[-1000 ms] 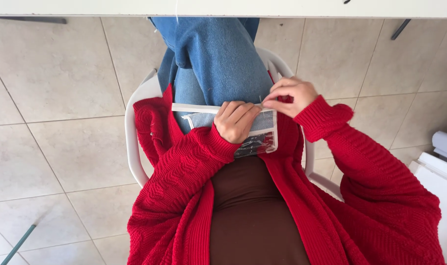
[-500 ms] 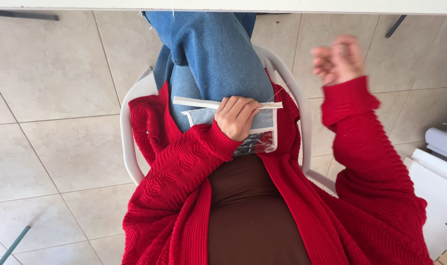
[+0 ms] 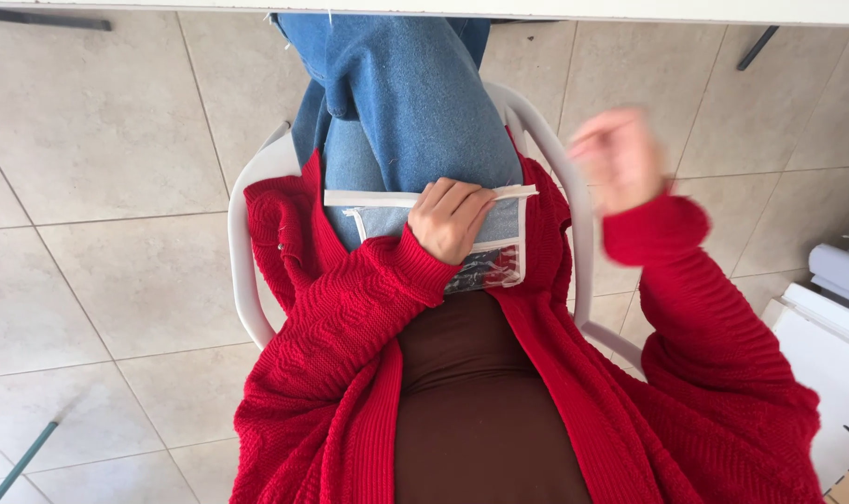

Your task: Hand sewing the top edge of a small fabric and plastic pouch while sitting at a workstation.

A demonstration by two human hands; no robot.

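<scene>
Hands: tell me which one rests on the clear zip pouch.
The left hand lies flat on the pouch in the lap. The right hand is lifted off to the side, blurred, touching nothing.

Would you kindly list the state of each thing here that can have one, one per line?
Pouch: clear, zippered, flat on the lap, zip run across its top edge; whether fully shut is unclear.
Left hand: pressed down on the pouch, fingers curled at the zip.
Right hand: raised off the pouch, blurred, holding nothing that can be seen.
Chair: white plastic, occupied.
Cardigan: red, worn open.
</scene>
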